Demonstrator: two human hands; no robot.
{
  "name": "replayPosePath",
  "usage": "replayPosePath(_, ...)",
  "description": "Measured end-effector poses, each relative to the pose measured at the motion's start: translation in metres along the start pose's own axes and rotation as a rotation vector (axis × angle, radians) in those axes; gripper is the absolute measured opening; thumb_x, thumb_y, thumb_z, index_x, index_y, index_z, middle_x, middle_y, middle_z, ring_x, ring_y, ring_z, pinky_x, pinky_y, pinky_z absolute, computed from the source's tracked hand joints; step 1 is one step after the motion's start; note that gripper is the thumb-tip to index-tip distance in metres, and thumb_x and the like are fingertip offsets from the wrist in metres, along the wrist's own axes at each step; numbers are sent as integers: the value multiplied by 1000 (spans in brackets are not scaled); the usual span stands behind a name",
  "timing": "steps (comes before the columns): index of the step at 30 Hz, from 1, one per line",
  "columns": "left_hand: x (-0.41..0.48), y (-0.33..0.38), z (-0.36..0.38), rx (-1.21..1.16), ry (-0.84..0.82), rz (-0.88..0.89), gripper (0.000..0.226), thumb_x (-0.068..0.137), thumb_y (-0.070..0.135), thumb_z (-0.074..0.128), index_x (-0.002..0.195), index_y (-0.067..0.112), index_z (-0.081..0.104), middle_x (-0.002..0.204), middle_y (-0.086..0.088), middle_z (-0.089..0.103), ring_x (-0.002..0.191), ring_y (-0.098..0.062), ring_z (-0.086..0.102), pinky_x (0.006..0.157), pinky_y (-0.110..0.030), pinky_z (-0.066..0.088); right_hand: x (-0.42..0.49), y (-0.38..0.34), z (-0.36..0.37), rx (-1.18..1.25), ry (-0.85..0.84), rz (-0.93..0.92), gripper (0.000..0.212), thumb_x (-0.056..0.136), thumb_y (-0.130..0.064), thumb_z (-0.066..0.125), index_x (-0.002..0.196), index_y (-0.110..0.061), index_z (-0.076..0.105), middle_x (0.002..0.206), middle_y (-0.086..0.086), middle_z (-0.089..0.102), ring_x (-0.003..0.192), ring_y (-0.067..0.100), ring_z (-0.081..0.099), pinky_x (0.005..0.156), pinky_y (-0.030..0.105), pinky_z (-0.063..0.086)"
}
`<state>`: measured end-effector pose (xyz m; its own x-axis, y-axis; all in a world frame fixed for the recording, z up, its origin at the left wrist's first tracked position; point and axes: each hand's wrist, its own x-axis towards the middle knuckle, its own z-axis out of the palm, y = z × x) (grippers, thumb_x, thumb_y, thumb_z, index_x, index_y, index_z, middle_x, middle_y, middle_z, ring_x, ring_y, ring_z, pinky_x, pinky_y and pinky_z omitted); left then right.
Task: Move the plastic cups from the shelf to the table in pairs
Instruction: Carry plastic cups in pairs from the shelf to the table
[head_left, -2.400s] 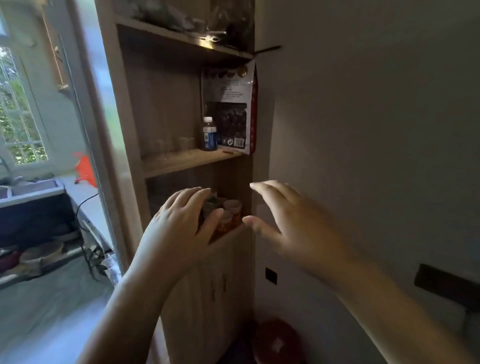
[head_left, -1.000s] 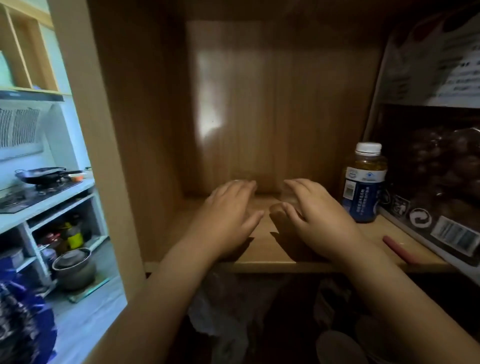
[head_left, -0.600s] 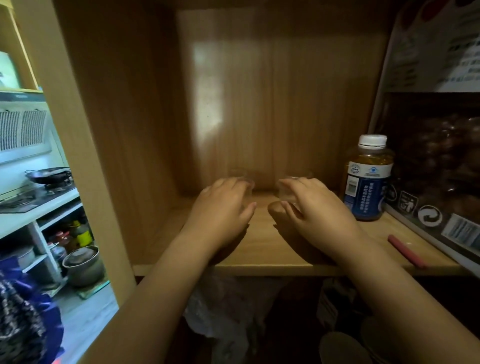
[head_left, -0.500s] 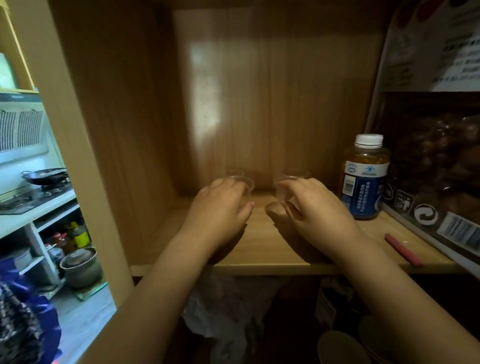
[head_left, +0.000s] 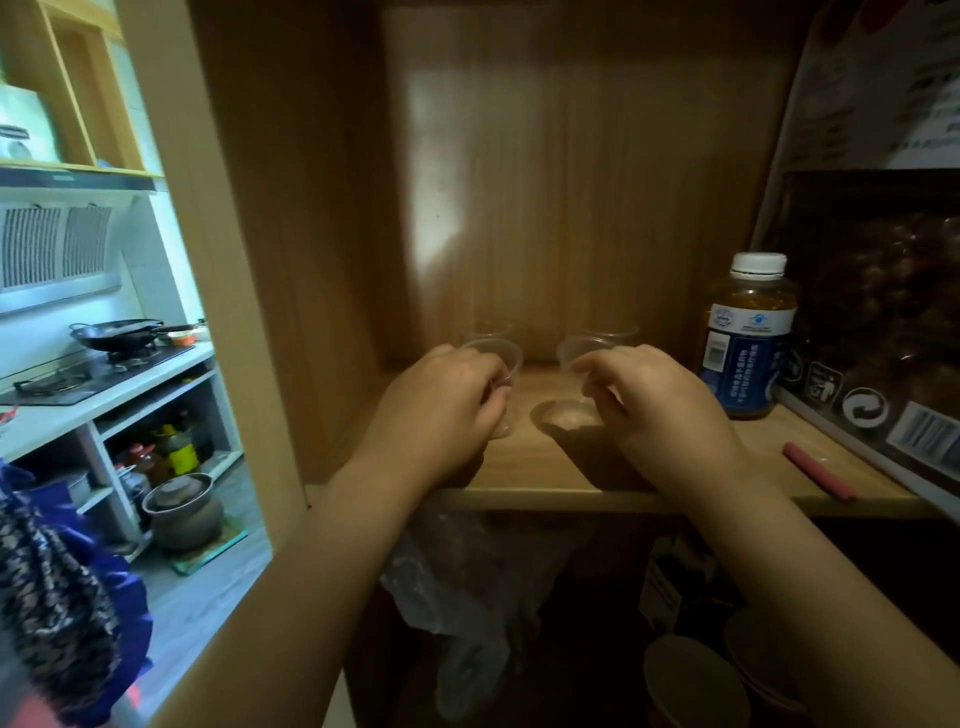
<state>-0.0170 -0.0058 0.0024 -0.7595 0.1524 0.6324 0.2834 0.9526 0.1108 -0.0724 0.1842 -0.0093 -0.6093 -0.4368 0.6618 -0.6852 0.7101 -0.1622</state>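
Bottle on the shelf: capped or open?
Capped. The bottle stands upright at the right of the shelf with its white cap on; amber liquid shows above the blue label.

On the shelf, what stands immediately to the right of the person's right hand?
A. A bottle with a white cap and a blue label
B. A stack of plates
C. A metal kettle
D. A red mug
A. The bottle, with its white cap and blue label, stands upright on the shelf just right of the right hand, which holds a clear plastic cup.
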Motion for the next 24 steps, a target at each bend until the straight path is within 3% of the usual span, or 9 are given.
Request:
replayPosePath(5,-36,-4,-28,10,57,8,11,87,32,51,88,26,60,79,12,54,77,-6,42,56,-18,31,-24,-39,-10,35,41,-43,31,84,-24,49,114,-30,54,103,-15,56,92,-2,43,67,10,33)
replayPosePath(10,-93,-13,-68,68,114,-16,8,84,26,59,82,19,62,76,2,61,76,-18,49,63,-28,32,-40,-103,-6,133,111,-142,24,83,-20,51,106,-21,60,97,-8,61,88,-1,43,68,10,32)
replayPosePath(16,-195,-47,-143,128,131,-237,11,84,30,58,78,22,62,76,9,64,78,-15,55,65,-29,44,-48,-213,19,346,114,-290,13,83,-15,62,96,-19,64,91,-9,63,82,4,48,70,14,35)
replayPosePath(21,-293,-80,-220,205,166,-426,14,82,33,56,78,21,63,75,8,62,77,-16,55,65,-32,44,-69,-332,50,499,61,-366,16,78,-7,67,92,-14,69,89,1,71,85,20,62,73,33,52)
replayPosePath(24,-360,-93,-264,240,146,-534,20,81,35,51,81,20,64,75,4,63,79,-18,54,71,-39,45,-90,-403,64,597,-2,-443,16,76,-5,69,90,-13,69,89,-1,71,85,20,63,72,36,51)
